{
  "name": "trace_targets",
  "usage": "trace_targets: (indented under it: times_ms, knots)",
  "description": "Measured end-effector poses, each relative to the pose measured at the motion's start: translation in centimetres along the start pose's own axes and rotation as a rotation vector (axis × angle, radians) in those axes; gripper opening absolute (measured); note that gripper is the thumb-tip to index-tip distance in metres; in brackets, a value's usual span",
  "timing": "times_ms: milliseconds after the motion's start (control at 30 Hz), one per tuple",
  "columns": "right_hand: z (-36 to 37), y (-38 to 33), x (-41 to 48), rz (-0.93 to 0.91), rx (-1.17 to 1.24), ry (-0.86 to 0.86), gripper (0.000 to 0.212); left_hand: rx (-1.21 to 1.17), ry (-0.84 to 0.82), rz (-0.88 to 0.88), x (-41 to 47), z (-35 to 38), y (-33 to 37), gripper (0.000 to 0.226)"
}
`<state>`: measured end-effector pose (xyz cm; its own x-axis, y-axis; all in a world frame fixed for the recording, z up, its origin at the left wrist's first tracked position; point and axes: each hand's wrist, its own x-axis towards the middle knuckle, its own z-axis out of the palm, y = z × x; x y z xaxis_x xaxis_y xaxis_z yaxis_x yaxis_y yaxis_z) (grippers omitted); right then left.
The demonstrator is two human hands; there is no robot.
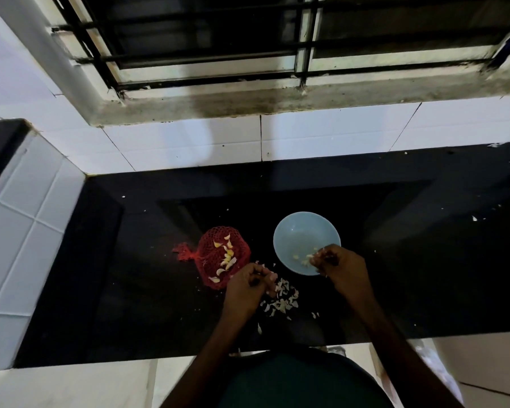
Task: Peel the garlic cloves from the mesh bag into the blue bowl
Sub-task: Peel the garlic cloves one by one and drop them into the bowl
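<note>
Now R hand (334, 262) over blue bowl (295, 231), L hand (246, 285) by mesh bag (215, 245), apart, both curled; can't tell if holding. Cloves (228, 254): small, light, prob. slippy, so pinch the ends.

Red mesh bag (218, 256): lies slumped on the black counter (424, 260), just left of the bowl and apart from it. Its bunched tail points left. Several garlic cloves (228, 256) lie inside, pale yellow-white, curved, in a loose line from the far side to the near side.

Blue bowl (295, 231): light blue, round, upright; its near-right rim is hidden. A few small pale peeled cloves (302, 260) lie on the near side of its floor.

White papery skins (283, 301): scattered on the counter, nearer than the gap between bag and bowl.
</note>
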<state>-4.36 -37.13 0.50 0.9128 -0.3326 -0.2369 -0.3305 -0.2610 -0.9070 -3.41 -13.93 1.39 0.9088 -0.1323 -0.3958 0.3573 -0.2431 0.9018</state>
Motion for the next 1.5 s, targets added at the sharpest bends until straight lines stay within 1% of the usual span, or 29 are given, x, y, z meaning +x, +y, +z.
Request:
trace_targets:
  times_ms: [100,233,300,400,500,567,667,700,733,767,800,833,867,933,1000,1100,1167,1267,1367,1433,1500]
  knots:
    - [-0.2,-0.4,1.3,-0.023,-0.089,0.014,0.011,0.013,0.0,0.011,0.5,0.2,-0.2,0.007]
    - [0.0,0.1,2.3,-0.09,-0.202,0.016,0.004,0.022,0.014,0.005,0.8,0.4,-0.4,0.005]
    - [-0.3,0.1,1.8,-0.099,-0.228,0.021,0.009,0.071,0.009,0.006,0.9,0.4,-0.9,0.003]
    - [-0.8,-0.5,0.0,-0.094,-0.227,0.019,0.014,0.145,-0.011,-0.01,1.0,0.2,-1.8,0.018]
    - [0.0,-0.6,-2.1,-0.082,-0.357,-0.076,0.031,0.221,-0.013,-0.045,1.0,0.1,-2.3,0.038]
    - [1.7,-0.1,-3.0,-0.149,-0.457,-0.159,0.028,0.276,-0.009,-0.029,1.1,0.0,-2.5,0.039]
    - [4.7,1.1,-3.1,-0.215,-0.522,-0.313,0.021,0.433,-0.036,0.009,1.4,-0.9,-3.2,0.026]
    - [5.6,1.2,-3.0,-0.249,-0.531,-0.354,0.026,0.455,-0.03,0.003,1.5,-1.4,-3.6,0.015]
    - [6.2,1.2,-3.0,-0.299,-0.54,-0.382,0.038,0.457,-0.026,0.006,1.4,-1.9,-3.9,0.007]
    - [6.8,1.1,-2.8,-0.36,-0.531,-0.404,0.049,0.461,-0.001,0.013,1.4,-2.2,-4.2,0.022]
    - [7.4,0.7,-2.5,-0.411,-0.524,-0.424,0.052,0.455,0.024,0.015,1.1,-2.7,-4.4,0.035]
    - [8.1,0.3,-2.1,-0.443,-0.531,-0.433,0.047,0.449,0.053,0.01,1.1,-3.3,-4.5,0.039]
    - [8.9,-0.5,-1.8,-0.452,-0.562,-0.44,0.037,0.448,0.076,0.003,1.1,-3.9,-4.7,0.037]
    - [10.6,-1.9,-0.9,-0.455,-0.607,-0.445,0.016,0.441,0.13,-0.017,1.0,-5.4,-4.9,0.025]
    - [13.0,-3.3,0.0,-0.464,-0.606,-0.47,0.007,0.379,0.193,-0.048,1.1,-7.3,-5.6,0.017]
    - [16.7,-4.6,1.2,-0.492,-0.655,-0.474,0.01,0.317,0.287,-0.096,1.0,-9.6,-6.6,0.013]
    - [18.8,-5.1,2.0,-0.518,-0.736,-0.491,0.013,0.291,0.319,-0.105,0.9,-10.7,-7.0,0.018]
    - [20.7,-4.9,2.7,-0.579,-0.885,-0.537,0.019,0.268,0.321,-0.118,1.0,-11.7,-7.1,0.021]
    - [21.6,-4.5,2.9,-0.63,-1.008,-0.542,0.025,0.266,0.32,-0.115,0.9,-12.2,-7.4,0.015]
    - [21.6,-4.4,2.9,-0.629,-1.0,-0.526,0.025,0.259,0.31,-0.102,0.9,-11.9,-7.4,0.013]
    - [21.6,-4.6,2.6,-0.58,-0.892,-0.498,0.017,0.249,0.303,-0.086,0.9,-12.0,-7.6,0.013]
